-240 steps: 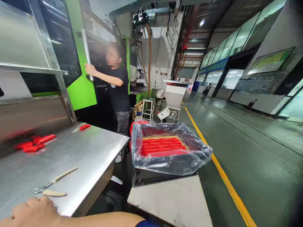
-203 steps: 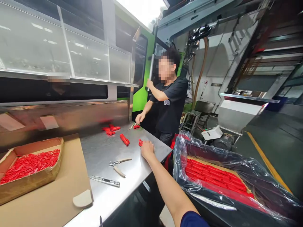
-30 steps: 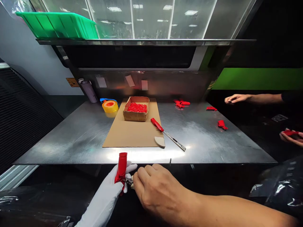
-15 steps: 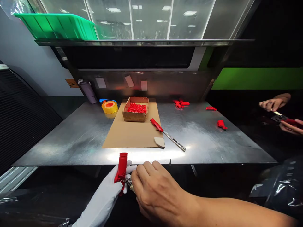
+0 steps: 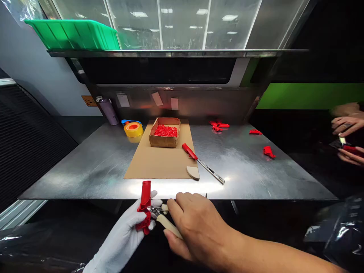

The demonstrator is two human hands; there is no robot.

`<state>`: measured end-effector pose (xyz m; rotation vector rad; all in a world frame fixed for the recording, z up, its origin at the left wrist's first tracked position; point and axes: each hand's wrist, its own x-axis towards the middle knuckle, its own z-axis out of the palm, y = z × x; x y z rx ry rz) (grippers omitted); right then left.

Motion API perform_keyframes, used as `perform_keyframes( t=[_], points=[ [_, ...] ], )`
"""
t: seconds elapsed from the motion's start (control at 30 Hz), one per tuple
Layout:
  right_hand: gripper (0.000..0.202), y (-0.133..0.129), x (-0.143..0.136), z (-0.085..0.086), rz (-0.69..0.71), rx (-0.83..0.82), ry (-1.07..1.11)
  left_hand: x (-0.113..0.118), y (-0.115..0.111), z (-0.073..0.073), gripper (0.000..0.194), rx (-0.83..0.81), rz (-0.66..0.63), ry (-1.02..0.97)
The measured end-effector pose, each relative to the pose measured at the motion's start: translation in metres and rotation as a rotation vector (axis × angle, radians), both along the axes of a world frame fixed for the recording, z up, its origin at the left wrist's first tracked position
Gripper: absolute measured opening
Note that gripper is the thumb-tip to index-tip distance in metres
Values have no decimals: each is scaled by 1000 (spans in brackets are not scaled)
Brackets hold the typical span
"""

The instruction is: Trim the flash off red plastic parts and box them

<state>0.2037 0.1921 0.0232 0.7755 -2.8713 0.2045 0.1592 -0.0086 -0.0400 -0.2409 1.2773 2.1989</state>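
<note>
The gloved left hand (image 5: 125, 235) grips a red plastic part (image 5: 145, 206) upright, just below the table (image 5: 85, 170) edge. The bare right hand (image 5: 196, 227) is clenched around cream-handled pliers (image 5: 163, 220), their tip touching the part. Beyond lie a cardboard sheet (image 5: 159, 163) and a red-handled knife (image 5: 201, 162).

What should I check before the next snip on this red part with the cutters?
1. Left hand, gloved, grips the red part: ok.
2. Right hand, bare, holds the cutters by the handles: ok.
3. Cutter tip at the part's side: ok; exact contact point: cannot tell.
4. Glove fingers clear of the blades: cannot tell.
5. Co-worker's hands far off at the right: ok.
6. Work held over the steel table: not ok, it sits off the front edge.
</note>
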Motion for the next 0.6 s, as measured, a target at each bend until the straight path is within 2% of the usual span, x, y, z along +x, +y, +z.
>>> perform_keyframes(
  t=[0.07,0.13,0.23,0.3,0.4,0.53,0.6],
  points=[
    [28,7,-2,-2,-55,-70,-31,-4,3,4,25,93,37,-93],
    [25,17,-3,-6,-100,-163,-61,-10,5,9,14,117,69,-143],
    [21,37,-5,-13,-126,-339,-113,-26,10,17,15,12,102,-140],
    [21,53,-7,-16,-136,-473,-176,-46,17,24,22,-110,115,-42],
    [26,76,-13,-22,-182,-644,-309,-95,41,39,24,-212,141,189],
    [28,98,-23,-27,-269,-752,-382,-191,90,60,20,-302,218,509],
    [29,107,-29,-30,-304,-778,-369,-237,109,69,34,-379,300,639]
  ],
)
